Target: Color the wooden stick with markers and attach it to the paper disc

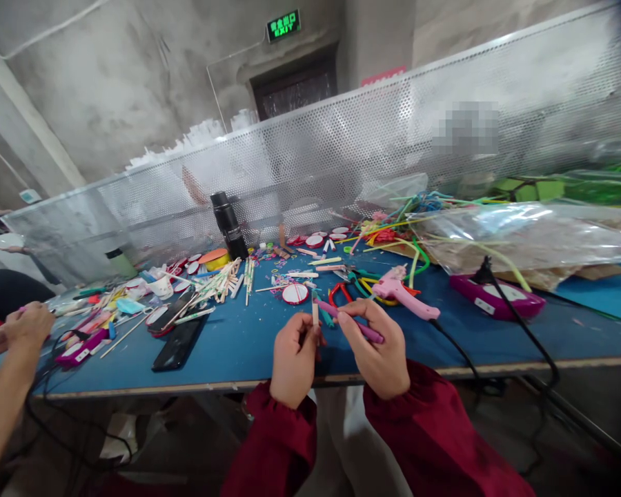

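The head view leaves the lower end of the pale stick (315, 316) hidden by the left hand (294, 355), and whether the purple rod (371, 333) touches it is hard to make out; a co-worker's arm (10, 373) is cut off at the left edge. The person's hands sit near each other, slightly apart, above the table's near side: the left pinches the stick upright, while the right hand (380, 345) grips the rod aslant. Beyond the littered blue table (253, 352) stand a perforated screen (310, 166) and a grey wall (160, 83).
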Motion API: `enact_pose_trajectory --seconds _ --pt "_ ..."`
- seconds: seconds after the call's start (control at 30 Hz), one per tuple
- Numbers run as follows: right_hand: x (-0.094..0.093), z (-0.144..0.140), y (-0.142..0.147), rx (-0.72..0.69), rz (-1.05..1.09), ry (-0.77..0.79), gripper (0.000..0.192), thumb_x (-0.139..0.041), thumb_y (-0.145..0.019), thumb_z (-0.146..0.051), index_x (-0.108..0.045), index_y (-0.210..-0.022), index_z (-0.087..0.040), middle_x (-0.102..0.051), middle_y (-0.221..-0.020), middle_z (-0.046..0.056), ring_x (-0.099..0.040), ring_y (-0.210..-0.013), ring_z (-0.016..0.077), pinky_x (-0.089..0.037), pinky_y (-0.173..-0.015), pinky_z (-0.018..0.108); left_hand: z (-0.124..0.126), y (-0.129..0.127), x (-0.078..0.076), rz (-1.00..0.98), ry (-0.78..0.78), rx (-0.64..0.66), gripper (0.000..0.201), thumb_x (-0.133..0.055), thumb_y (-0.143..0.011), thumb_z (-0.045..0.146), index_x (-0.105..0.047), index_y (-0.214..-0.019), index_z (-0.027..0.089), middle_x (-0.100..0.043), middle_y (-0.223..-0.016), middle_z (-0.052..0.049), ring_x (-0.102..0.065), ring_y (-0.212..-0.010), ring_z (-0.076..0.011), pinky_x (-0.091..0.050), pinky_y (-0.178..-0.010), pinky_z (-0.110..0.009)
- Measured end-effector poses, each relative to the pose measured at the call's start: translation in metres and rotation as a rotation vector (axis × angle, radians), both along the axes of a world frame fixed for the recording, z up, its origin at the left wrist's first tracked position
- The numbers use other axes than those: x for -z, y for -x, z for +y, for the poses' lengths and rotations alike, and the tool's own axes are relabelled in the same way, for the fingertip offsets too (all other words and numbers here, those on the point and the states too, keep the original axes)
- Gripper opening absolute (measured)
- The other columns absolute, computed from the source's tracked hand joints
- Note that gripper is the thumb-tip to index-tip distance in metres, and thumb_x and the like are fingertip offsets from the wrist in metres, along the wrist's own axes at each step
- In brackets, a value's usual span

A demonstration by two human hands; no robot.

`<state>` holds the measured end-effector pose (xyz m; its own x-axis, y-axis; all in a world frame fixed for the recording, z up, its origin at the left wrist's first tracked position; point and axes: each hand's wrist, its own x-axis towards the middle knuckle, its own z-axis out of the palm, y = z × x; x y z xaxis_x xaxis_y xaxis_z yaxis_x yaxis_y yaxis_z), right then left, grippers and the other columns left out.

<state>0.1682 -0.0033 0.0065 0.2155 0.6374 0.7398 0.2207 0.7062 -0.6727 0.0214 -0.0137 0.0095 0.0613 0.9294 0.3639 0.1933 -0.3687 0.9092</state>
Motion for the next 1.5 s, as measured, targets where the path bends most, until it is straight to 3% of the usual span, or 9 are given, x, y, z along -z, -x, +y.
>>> enact_pose_trajectory --seconds 0.7,1.5 --pt "0.0011 -0.0002 -0.0009 0.022 0.010 -0.005 0.009 -0.062 -0.094 -0.028 -0.066 -0.086 -0.024 -0.068 -0.081 0.002 -0.064 -0.078 0.0197 -0.049 -0.074 0.034 0.0000 0.0006 -0.0001 -0.002 0.014 -0.005 0.029 -0.053 -0.098 0.044 -0.059 -0.086 0.018 -0.060 -0.073 0.001 -0.050 -0.053 -0.0092 -0.040 -0.054 -0.022" --pt "0.0033 0.0000 -0.0006 0.002 0.019 -0.039 0.007 -0.062 -0.096 -0.025 -0.065 -0.090 -0.023 -0.066 -0.084 0.003 -0.063 -0.080 0.0197 -0.048 -0.076 0.035 -0.0006 0.0003 -0.0002 -0.006 0.002 -0.007 0.025 -0.052 -0.100 0.039 -0.058 -0.088 0.018 -0.059 -0.073 0.002 -0.050 -0.054 -0.0088 -0.040 -0.054 -0.021"
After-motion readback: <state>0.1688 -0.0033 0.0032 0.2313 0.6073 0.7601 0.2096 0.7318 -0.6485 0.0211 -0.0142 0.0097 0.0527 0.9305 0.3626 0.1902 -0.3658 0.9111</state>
